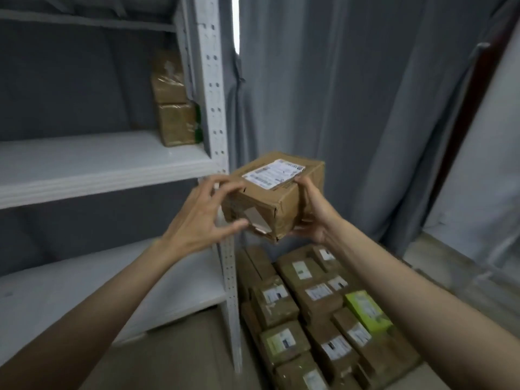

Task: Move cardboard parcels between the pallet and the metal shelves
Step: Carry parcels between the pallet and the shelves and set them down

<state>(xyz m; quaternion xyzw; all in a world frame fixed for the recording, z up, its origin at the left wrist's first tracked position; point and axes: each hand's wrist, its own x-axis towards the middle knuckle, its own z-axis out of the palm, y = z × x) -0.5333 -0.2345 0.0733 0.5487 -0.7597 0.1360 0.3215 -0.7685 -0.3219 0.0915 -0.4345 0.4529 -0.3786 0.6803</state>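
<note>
While the person holds a cardboard parcel up in mid-air between the two hands, it sits just right of the white shelf upright and level with the middle shelf, above the parcels on the floor. The right hand grips the parcel's right side, thumb over the top edge near the shipping label, fingers seemingly wrapped underneath. The left hand is spread, fingers curled around the near left corner, thumb by a loose patch of torn tape; I can't tell how firmly it bears on the box. Risks, as I judge them: most of the weight looks carried by the right hand, so a slip there would drop the parcel onto the stack below; the near corner is crushed and its tape peeling, so a squeeze there could open the flap; swinging left toward the shelf, the box's left corner could clip the upright, which stands right beside it. The frame is blurred, so fine contact is uncertain. Containers: the middle shelf holds two brown taped boxes stacked one on the other at its far right end, against the upright. The lower shelf shows no parcels in view. To the right, low down, a dense pile of labelled brown parcels lies packed side by side, with a green box among them; the pallet under them isn't visible.
</note>
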